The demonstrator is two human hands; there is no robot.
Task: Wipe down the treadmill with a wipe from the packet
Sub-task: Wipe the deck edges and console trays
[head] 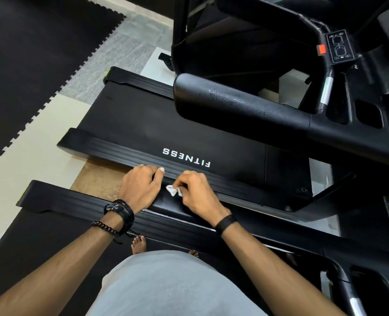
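A small crumpled white wipe (174, 190) sits at the tips of the right hand (197, 195), pinched between the thumb and the curled fingers (184, 185), with most of the cloth sticking out to the left of the fingertips and below them. It lies against the top of a black handrail (179, 207) that runs across the middle of the view, though whether the wipe actually presses on that surface is hard to tell from this angle.

The left hand (141, 188) is just beside it, its thumb tip close to the wipe but apart from it. Its fingers are bent over the far edge of the same handrail, gripping it. That wrist carries a dark strap bracelet (118, 208) and a string of dark beads (104, 226); the right wrist has a plain black band (226, 222).

Beyond the hands lies a treadmill (143, 124) with a ribbed side rail and the white word FITNESS printed on it. Its padded handlebar (234, 106) is speckled with droplets. Below, bare toes (138, 244) rest on a nearer black belt (29, 236). Interlocking black floor mats (29, 53) cover the upper left.
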